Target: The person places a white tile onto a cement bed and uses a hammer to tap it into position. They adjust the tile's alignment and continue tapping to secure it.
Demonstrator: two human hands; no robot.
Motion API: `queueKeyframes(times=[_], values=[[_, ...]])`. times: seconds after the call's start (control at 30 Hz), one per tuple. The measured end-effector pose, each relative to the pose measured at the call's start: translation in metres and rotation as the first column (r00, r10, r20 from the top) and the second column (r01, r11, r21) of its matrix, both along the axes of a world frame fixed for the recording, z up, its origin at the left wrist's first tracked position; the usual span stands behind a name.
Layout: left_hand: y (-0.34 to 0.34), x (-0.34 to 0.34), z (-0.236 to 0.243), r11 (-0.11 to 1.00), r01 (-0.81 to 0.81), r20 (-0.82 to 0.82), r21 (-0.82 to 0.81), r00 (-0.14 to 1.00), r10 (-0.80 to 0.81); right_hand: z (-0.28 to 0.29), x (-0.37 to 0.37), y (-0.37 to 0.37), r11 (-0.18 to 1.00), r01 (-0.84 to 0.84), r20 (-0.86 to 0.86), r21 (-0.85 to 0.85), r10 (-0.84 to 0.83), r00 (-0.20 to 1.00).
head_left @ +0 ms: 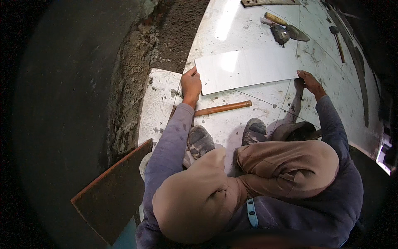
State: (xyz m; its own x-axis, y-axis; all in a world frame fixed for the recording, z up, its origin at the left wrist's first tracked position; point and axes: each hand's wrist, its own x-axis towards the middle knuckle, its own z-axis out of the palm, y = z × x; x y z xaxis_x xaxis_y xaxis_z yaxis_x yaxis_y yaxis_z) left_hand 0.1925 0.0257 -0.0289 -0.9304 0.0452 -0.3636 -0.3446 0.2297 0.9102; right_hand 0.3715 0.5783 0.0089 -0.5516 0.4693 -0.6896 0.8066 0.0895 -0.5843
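While left hand and right hand grip opposite ends of white tile, I can't resolve lettering.

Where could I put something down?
Mostly bare floor lies beyond the white tile, left of the dark tool; some more between the trowel and the far-right hammer. Crowded: around the dark tool and trowel, and by the shoes and brown stick.

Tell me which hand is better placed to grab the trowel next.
Probably the right hand: it is nearer the trowel, which lies beyond the white tile, toward its right end. The left hand is at the tile's opposite end. Both hold the tile, so the right would first have to let go.
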Motion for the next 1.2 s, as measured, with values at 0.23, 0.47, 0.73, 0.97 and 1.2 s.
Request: queueKeyframes(times=[0.23, 0.47, 0.73, 0.97, 1.2], values=[[0.002, 0.01, 0.017, 0.991, 0.015, 0.018, -0.131, 1.0, -0.012, -0.015, -0.004, 0.029, 0.964, -0.243, 0.131, 0.111, 0.228, 0.965], [0.009, 0.026, 0.018, 1.0, 0.021, 0.051, 0.014, 0.998, -0.022, -0.027, -0.027, 0.047, 0.678, -0.647, 0.413, 0.347, 0.509, 0.755], [0.007, 0.04, 0.024, 0.969, 0.145, -0.019, -0.2, 0.988, -0.152, -0.065, -0.032, 0.061, 0.471, -0.758, 0.525, 0.45, 0.548, 0.652], [0.008, 0.045, 0.039, 0.961, 0.165, -0.055, -0.223, 0.982, -0.181, -0.072, -0.04, 0.059, 0.437, -0.825, 0.673, 0.359, 0.491, 0.553], [0.008, 0.052, 0.04, 0.946, 0.175, -0.115, -0.272, 0.97, -0.213, -0.042, -0.064, 0.044, -0.237, -0.97, 0.745, 0.06, 0.658, -0.115]])
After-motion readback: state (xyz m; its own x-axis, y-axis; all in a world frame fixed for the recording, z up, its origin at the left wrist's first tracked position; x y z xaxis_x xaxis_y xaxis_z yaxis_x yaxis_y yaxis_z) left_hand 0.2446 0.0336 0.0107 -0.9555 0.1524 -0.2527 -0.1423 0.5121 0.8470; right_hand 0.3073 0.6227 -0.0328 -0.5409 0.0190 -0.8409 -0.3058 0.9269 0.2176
